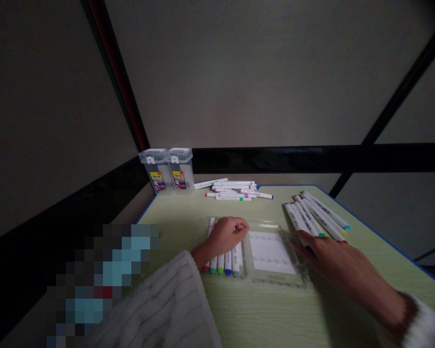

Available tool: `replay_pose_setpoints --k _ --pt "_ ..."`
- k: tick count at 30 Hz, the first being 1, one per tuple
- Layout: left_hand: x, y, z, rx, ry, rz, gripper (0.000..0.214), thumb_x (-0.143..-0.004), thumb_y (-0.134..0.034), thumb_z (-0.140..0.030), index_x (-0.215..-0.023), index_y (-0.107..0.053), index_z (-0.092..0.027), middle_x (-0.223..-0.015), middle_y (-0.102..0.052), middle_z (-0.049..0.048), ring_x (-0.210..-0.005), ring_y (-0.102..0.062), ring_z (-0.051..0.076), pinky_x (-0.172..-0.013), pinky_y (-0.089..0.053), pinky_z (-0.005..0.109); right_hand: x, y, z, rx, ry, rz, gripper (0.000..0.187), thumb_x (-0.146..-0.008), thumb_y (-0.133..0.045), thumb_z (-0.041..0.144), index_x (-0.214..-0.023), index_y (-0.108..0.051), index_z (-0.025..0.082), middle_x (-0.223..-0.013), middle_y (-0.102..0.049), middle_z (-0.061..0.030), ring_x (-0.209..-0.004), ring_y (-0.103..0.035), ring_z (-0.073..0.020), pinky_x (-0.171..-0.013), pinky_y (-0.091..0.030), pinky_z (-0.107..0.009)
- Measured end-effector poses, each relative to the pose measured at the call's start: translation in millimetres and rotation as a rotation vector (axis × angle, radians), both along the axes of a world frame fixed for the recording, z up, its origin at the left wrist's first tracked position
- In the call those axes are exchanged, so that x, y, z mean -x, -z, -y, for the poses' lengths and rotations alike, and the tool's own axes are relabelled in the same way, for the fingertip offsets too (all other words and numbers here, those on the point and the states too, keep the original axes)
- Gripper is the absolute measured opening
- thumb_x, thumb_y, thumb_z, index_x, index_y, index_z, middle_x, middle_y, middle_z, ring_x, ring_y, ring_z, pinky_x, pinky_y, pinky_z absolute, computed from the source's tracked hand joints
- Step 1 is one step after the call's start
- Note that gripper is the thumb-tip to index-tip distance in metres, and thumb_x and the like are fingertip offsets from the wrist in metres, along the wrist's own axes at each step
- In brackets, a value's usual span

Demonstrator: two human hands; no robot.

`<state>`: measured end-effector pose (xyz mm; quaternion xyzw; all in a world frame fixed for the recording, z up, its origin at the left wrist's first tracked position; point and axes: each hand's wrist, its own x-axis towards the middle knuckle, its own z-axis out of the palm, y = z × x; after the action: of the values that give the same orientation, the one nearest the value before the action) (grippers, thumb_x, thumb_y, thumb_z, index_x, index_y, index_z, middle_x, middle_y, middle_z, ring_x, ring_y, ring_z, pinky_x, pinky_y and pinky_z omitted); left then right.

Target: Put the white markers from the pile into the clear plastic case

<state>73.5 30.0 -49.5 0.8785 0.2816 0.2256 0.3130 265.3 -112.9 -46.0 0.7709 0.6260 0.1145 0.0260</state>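
A clear plastic marker tray [271, 251] lies on the green table [261, 314] in front of me. Several white markers with coloured caps [223, 263] fill its left part. My left hand [226, 234] rests curled on top of those markers, fingers bent against them. My right hand [333, 263] lies flat beside the tray's right edge, fingers stretched toward a group of loose markers [317, 217]; its fingertips touch the nearest one. The tray's right half shows empty slots.
Another pile of loose markers [235, 189] lies at the table's far side. Two clear upright marker boxes [168, 170] with yellow labels stand at the far left corner. Dark frame bars [311, 157] and a wall rise behind the table.
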Motion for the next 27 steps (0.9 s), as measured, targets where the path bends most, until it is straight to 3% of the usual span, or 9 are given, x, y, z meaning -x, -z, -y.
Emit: replay_pose_setpoints --k 17,27 --pt "0.3 -0.3 0.2 -0.026 -0.004 -0.007 0.021 -0.073 -0.046 -0.020 -0.077 -0.065 -0.013 -0.061 -0.058 0.0000 -0.057 -0.048 0.009 -0.052 -0.034 0.017 -1.1 -1.0 -1.4 0.045 0.018 -0.010 0.024 -0.085 -0.037 0.033 -0.099 -0.053 0.022 -0.088 -0.065 -0.0103 -0.065 -0.063 -0.0241 -0.048 -0.042 -0.030" --pt "-0.2 1.5 -0.9 -0.051 0.006 -0.003 0.021 -0.073 -0.046 -0.021 -0.076 -0.064 -0.014 -0.062 -0.059 0.0004 -0.057 -0.049 0.010 -0.053 -0.034 0.017 -3.9 3.7 -0.4 0.008 -0.048 -0.034 0.026 -0.085 -0.036 0.030 -0.102 -0.052 0.019 -0.083 -0.066 -0.0108 -0.065 -0.063 -0.0239 -0.048 -0.040 -0.029"
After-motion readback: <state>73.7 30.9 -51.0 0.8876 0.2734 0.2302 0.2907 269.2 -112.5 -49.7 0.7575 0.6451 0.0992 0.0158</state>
